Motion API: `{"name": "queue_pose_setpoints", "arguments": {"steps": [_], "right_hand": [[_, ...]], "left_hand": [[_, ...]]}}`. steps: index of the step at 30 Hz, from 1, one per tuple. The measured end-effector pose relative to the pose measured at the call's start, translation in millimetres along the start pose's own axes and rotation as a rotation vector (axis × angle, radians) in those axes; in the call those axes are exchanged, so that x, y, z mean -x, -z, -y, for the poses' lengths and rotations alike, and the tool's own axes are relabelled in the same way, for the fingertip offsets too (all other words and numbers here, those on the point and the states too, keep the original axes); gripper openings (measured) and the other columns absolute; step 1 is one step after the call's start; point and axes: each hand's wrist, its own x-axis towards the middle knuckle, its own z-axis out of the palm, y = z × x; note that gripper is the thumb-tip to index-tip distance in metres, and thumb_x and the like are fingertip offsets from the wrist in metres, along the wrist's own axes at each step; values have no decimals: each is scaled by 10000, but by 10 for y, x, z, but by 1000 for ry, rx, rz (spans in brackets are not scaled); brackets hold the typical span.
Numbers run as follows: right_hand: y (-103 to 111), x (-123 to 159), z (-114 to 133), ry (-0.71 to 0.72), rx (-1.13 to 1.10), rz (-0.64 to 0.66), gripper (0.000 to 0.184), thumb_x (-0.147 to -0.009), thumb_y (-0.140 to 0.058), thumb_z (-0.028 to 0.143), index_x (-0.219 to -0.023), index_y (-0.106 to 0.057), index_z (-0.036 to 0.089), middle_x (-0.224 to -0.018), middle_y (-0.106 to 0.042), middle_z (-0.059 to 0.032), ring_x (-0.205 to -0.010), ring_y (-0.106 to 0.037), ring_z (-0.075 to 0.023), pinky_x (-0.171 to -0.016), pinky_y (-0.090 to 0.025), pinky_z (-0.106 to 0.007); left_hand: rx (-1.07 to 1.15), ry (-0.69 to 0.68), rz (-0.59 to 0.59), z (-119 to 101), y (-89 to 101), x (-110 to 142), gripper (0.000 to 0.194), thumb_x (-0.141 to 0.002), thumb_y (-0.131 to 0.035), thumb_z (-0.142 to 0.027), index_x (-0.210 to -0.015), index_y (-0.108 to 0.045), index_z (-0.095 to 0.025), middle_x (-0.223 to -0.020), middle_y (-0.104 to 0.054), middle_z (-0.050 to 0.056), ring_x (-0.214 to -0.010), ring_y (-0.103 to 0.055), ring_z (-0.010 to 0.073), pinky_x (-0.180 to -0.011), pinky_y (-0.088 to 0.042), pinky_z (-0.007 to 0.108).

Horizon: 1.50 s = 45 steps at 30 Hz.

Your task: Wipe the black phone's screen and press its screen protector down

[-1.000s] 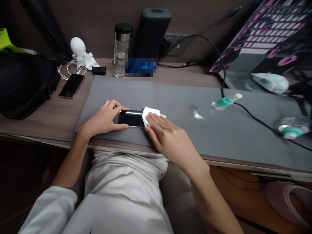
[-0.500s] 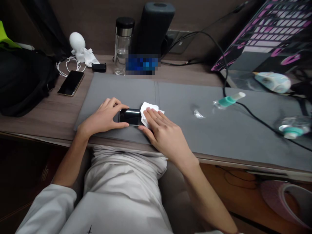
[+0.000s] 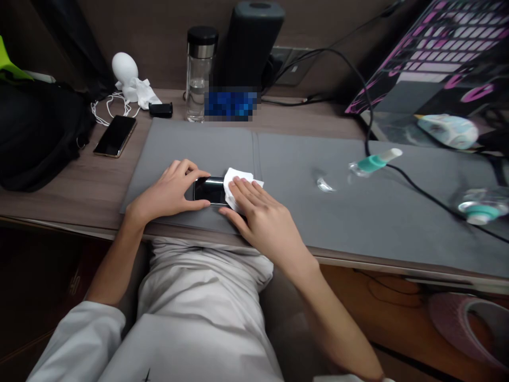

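Note:
A black smartphone (image 3: 209, 191) lies flat, screen up, on the grey desk mat (image 3: 191, 146). My left hand (image 3: 165, 190) grips its left end, thumb on the near edge and forefinger on the far edge. Under the outstretched fingers of my right hand (image 3: 265, 223) is a folded white tissue (image 3: 237, 174), pressed on the phone's right part, which it covers. The right thumb rests beside the phone's near edge.
A second phone (image 3: 115, 136) and a black bag (image 3: 35, 132) are at the left. Behind the mat stands a glass bottle (image 3: 196, 74). To the right lie a small teal-and-clear bottle (image 3: 371, 164), another such bottle (image 3: 481, 212), a cable (image 3: 421, 197) and a mouse (image 3: 449, 131).
My right hand and the tissue have slid a little to the left over the phone, covering more of its screen. The left hand and the phone stay in place.

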Motion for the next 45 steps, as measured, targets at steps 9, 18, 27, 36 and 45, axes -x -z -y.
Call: {"name": "queue_pose_setpoints", "arguments": {"steps": [9,18,27,36,45], "right_hand": [[116,130,207,87,100,-32,596,-1152,-550,469,-1482,-671,-12,-1515,-694,-292,-1430,-695,-402,-1246,-553,-608],[-51,-187,114,50,70,-24,560,-1167,-511,467,-1480,-691,39,-1535,-692,-257,-1440,-690,-385,-1223,-567,-587],[38,-37,434,112,130,-80,632,-1167,-500,497,-1401,-715,-50,-1435,-750,-281,-1354,-749,-384,-1195,-596,-528],[-92,-366,380,94,103,-3,604,-1169,-507,476,-1403,-725,-37,-1449,-740,-276,-1362,-745,-380,-1202,-585,-525],[-49,-201,603,178,137,-67,631,-1180,-471,457,-1355,-733,-90,-1410,-761,-294,-1309,-774,-383,-1170,-608,-496]], "left_hand": [[-3,-16,-14,-5,-4,10,620,-977,-757,-555,-1505,-623,-260,-1416,-580,103,-1400,-505,326,-1257,-419,492],[19,-14,-11,-10,-12,17,625,-992,-744,-562,-1513,-626,-237,-1419,-586,112,-1382,-516,319,-1254,-421,488],[33,-23,-3,-6,4,27,581,-1013,-710,-523,-1522,-624,-257,-1424,-590,107,-1392,-517,327,-1251,-432,498],[166,6,-56,71,170,45,471,-1148,-380,-329,-1533,-635,-235,-1447,-752,52,-1434,-611,238,-1278,-405,423],[216,49,-138,78,129,43,680,-967,-369,-68,-1597,-586,-201,-1380,-804,44,-1347,-702,205,-1234,-450,386]]}}
